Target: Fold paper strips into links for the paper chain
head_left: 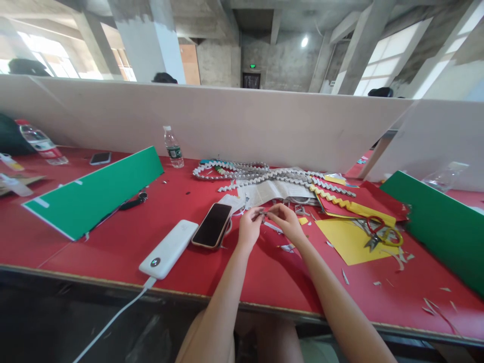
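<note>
My left hand (250,226) and my right hand (285,220) meet over the middle of the red table, fingertips pinched close together. Between them is a small, thin greyish strip (263,213), perhaps paper; it is too small to make out well. Just beyond my hands lie printed paper sheets (260,194) and long folded zigzag paper chains (242,171) in grey and white. A yellow zigzag chain (333,197) runs to the right. Left of my left hand rests a phone (212,226) with a dark screen.
A white power bank (168,249) with a cable lies at the left. Scissors (378,234) rest on yellow paper (340,244) among scraps. Green boards (102,194) stand on both sides, and a pale partition (227,118) closes the back. A water bottle (174,148) stands before it.
</note>
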The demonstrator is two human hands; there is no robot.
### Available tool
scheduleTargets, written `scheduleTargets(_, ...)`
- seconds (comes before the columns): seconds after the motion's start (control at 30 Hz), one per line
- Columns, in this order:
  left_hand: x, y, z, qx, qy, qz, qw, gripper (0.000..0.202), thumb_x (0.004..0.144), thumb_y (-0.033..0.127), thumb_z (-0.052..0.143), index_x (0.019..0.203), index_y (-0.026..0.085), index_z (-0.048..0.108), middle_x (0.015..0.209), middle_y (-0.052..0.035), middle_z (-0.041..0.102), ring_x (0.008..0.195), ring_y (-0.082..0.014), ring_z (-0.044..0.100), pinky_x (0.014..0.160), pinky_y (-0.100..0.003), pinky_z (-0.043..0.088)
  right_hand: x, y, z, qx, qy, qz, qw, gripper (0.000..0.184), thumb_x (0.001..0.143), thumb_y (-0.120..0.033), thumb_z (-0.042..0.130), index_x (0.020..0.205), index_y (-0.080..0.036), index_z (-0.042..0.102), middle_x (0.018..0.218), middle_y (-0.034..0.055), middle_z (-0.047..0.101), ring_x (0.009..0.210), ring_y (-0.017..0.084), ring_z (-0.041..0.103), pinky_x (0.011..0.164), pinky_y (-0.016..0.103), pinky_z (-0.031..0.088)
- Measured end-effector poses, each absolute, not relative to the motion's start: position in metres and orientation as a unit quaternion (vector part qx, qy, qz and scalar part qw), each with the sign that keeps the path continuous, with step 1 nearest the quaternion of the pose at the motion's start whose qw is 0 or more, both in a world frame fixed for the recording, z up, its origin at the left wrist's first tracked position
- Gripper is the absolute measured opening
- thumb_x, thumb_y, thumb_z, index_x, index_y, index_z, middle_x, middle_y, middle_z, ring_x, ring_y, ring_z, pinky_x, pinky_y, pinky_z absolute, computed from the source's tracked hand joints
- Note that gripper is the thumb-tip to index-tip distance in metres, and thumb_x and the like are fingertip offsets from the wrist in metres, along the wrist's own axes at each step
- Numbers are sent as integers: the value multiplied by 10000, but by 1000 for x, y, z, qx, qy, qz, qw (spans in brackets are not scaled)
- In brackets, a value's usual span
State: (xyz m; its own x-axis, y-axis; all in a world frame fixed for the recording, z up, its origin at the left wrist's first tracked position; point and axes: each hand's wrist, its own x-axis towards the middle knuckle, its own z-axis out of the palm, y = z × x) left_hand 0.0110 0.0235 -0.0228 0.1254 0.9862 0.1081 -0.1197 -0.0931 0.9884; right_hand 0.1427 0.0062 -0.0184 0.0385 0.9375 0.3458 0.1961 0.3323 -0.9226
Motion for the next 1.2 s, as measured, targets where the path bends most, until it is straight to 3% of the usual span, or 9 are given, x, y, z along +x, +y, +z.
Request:
scheduleTargets(0.23,8,23,-20,530,450,546,467,231,743,113,547,937,144,669,989,-103,682,844,-185,639,805,-317,496,141,8,-21,-457,-626,360,519,193,751,-374,609,829,-198,619,781,24,645,711,161,583,681,283,465)
scheduleTargets(0.4,9,21,-18,548,447,554,438,269,744,90,537,979,136,660,959,-109,686,882,-197,636,829,-331,492,142,8,-19,-443,-558,460,530,194,699,-366,654,785,-202,598,742,0,630,690,146,590,697,289,482)
scheduleTargets(0.53,11,20,-17,550,432,557,448,274,726,87,555,967,140,673,1011,-110,680,947,-204,628,868,-334,484,143,6,-17,-440,-530,516,511,251,629,-308,723,815,-197,597,752,-19,618,694,122,588,708,266,472)
scheduleTargets(0.7,12,19,-13,523,404,551,510,311,690,82,590,988,126,668,1051,-111,671,984,-209,621,901,-339,471,142,6,-18,-410,-501,561,516,211,688,-349,680,799,-187,601,725,-23,599,658,97,570,692,246,465)
scheduleTargets(0.87,12,16,-8,501,379,552,548,270,719,178,608,975,118,668,1047,-111,675,1021,-224,608,940,-359,442,142,8,-17,-395,-491,541,556,268,612,-304,749,792,-206,576,757,-23,620,710,111,583,724,256,465)
scheduleTargets(1.07,11,17,-9,497,350,576,546,393,738,140,582,1130,138,562,1080,-125,660,1092,-224,569,954,-356,418,140,8,-18,-396,-490,509,586,350,625,-294,739,902,-237,533,703,-44,607,677,111,574,700,260,462)
scheduleTargets(1.2,13,16,-9,504,348,573,545,367,753,140,567,1119,137,547,1070,-131,663,1092,-225,570,959,-356,409,141,8,-18,-406,-509,468,598,367,636,-298,728,934,-238,522,712,-42,600,691,120,580,723,273,466)
